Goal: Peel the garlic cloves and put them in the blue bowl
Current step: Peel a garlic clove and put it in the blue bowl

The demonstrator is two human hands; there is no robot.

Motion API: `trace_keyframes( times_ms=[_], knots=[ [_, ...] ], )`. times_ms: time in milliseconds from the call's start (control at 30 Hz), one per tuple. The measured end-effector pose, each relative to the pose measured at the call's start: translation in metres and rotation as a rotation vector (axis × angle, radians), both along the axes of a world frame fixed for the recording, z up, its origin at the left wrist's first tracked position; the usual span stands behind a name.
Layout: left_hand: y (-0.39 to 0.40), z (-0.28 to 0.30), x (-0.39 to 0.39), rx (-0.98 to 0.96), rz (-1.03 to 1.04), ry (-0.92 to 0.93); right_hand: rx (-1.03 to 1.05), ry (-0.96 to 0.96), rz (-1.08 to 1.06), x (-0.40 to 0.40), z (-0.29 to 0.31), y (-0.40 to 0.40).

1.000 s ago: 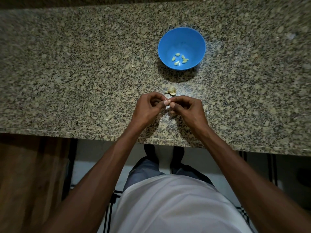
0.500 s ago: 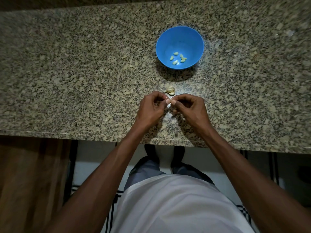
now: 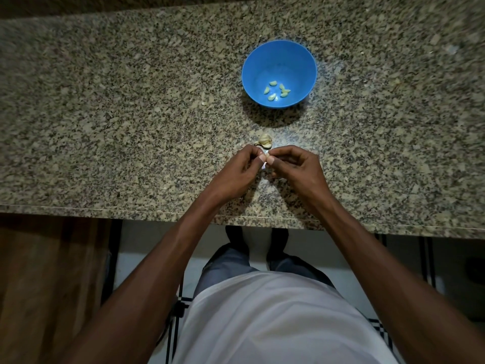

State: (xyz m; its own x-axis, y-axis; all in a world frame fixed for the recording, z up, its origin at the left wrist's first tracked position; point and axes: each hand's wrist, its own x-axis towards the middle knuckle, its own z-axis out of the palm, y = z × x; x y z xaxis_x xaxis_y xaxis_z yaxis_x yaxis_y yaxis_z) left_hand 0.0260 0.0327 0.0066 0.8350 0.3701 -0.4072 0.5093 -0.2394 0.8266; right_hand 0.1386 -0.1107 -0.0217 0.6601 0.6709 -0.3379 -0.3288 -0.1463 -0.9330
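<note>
1. Garlic status: several peeled cloves (image 3: 277,91) sit in the bottom of the bowl (image 3: 301,61). I count about six, loosely grouped; the exact number is hard to call at this size.
2. In work: one clove (image 3: 265,161) is pinched between my two hands, just off the counter, well short of the bowl. Only a pale sliver shows between the fingertips, so I can't tell how much skin is off.
3. Left hand (image 3: 242,170): fingers curled, thumb and forefinger pinching the clove's left side.
4. Right hand (image 3: 296,168): same posture, thumb and forefinger pinching from the right. Thumbs almost meet over it. Looks like a peel in progress, my read only.
5. Left to do: a garlic chunk (image 3: 264,141) lies on the counter just beyond my fingertips, between hands and bowl. It looks unpeeled, with at least a clove or two in it. So I judge the job past the start, not near the end: finish this clove, drop it in, then break down the chunk.
6. Surface: speckled granite counter (image 3: 131,114), beige and dark. A few pale flecks, likely skin scraps, lie left of the bowl.
7. Room: dim, light pooled around the hands. I stand at the counter edge; pale tiled floor with dark lines below, brown wood panel at lower left.
</note>
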Motion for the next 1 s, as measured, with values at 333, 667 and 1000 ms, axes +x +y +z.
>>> trace_keyframes(
  times_ms=[333, 667, 1000],
  knots=[
    [-0.012, -0.003, 0.001, 0.063, 0.223, -0.151, -0.004, 0.078, -0.038, -0.003, 0.000, 0.007],
    [-0.005, -0.003, 0.002, 0.078, 0.279, -0.173, 0.012, 0.077, -0.045, -0.003, 0.007, 0.004],
    [-0.004, -0.003, 0.004, -0.218, 0.350, -0.100, -0.027, 0.027, 0.037, 0.002, 0.009, 0.003]
  ],
)
